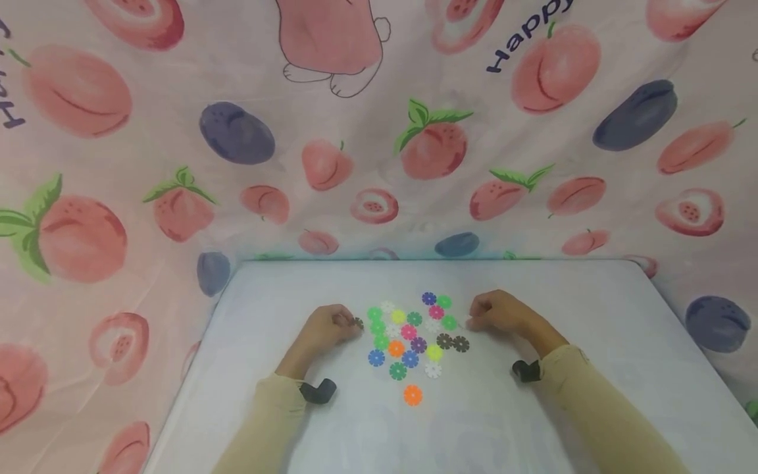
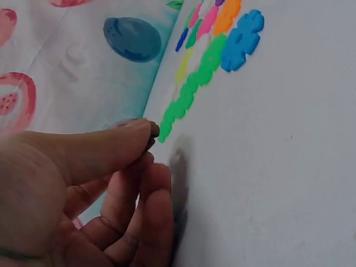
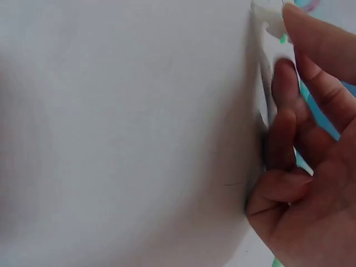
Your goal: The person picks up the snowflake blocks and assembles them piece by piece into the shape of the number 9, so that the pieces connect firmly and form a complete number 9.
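A person's two hands worked over a white table [image 1: 503,428] in the lower half of the frame. The left hand [image 1: 327,325], left of centre, pinched a small brown disc [image 1: 358,322] between thumb and fingers. The right hand [image 1: 503,312], right of centre, pinched a white disc [image 3: 268,20] at its fingertips, seen at the top right of the right wrist view. Between the hands, just below the frame's centre, lay a loose cluster of colourful notched discs, among them a row of green discs [image 1: 378,327] on its left side, a blue disc [image 1: 376,357] at its lower left and two dark discs [image 1: 461,343] at its right. An orange disc [image 1: 412,395] lay apart, nearest the bottom. Beige sleeves [image 1: 260,421] entered from the lower edge. Fruit-printed cloth [image 1: 355,118] filled the upper frame.
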`<state>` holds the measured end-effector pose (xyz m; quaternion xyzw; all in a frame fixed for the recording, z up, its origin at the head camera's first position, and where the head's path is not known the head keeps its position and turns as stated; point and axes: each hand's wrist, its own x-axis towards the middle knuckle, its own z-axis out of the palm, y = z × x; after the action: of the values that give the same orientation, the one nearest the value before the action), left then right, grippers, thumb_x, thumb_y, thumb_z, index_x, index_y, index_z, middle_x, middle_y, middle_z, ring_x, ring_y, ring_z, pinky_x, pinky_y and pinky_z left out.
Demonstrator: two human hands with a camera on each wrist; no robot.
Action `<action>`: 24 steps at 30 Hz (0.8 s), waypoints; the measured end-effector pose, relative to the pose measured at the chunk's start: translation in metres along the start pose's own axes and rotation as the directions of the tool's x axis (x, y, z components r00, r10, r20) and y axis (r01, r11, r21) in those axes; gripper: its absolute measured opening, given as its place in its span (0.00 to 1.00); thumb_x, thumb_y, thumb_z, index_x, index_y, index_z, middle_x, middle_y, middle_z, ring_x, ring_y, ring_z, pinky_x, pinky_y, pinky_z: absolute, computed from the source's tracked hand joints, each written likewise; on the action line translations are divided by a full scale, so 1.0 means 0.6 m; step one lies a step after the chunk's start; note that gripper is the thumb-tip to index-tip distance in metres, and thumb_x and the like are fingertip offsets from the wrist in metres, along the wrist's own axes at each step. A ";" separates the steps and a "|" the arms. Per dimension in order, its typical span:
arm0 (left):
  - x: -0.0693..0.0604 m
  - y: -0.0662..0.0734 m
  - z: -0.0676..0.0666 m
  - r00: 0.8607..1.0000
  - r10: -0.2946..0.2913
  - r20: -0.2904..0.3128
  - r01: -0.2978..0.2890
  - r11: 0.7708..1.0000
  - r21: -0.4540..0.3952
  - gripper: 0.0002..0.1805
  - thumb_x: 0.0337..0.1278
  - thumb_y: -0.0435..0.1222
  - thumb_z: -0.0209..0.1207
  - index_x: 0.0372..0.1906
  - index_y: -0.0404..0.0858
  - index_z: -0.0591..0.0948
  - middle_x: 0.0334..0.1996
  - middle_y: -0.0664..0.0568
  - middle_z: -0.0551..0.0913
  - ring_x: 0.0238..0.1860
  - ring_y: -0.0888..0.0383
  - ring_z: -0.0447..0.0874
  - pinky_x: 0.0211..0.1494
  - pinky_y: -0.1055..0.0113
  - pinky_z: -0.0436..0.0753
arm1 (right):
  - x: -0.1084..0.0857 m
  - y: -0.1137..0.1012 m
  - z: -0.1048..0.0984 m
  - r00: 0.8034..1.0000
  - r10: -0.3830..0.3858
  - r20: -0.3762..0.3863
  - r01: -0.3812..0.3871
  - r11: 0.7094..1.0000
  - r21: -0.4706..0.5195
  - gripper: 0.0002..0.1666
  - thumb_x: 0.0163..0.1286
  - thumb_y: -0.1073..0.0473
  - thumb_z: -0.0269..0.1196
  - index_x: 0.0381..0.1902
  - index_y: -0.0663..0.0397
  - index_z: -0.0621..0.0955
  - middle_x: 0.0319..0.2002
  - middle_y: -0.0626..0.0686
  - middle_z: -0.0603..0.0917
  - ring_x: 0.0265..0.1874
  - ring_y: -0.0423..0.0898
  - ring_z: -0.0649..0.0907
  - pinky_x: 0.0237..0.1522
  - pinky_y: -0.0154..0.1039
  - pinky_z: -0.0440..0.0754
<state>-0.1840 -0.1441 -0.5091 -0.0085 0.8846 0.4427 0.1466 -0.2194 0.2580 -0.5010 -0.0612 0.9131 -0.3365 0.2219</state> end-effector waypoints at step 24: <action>-0.027 0.054 0.042 0.988 0.062 0.139 0.009 0.890 -0.456 0.09 0.66 0.38 0.62 0.41 0.35 0.83 0.39 0.48 0.89 0.34 0.57 0.84 0.38 0.66 0.85 | -0.054 -0.086 0.048 0.984 -0.122 -0.129 0.161 0.917 0.364 0.11 0.66 0.51 0.72 0.40 0.51 0.86 0.41 0.54 0.86 0.42 0.49 0.87 0.46 0.43 0.88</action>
<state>-0.1666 -0.1066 -0.4937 0.0028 0.7427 0.6389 0.2006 -0.1795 0.2100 -0.4759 -0.0664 0.8360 -0.5216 0.1570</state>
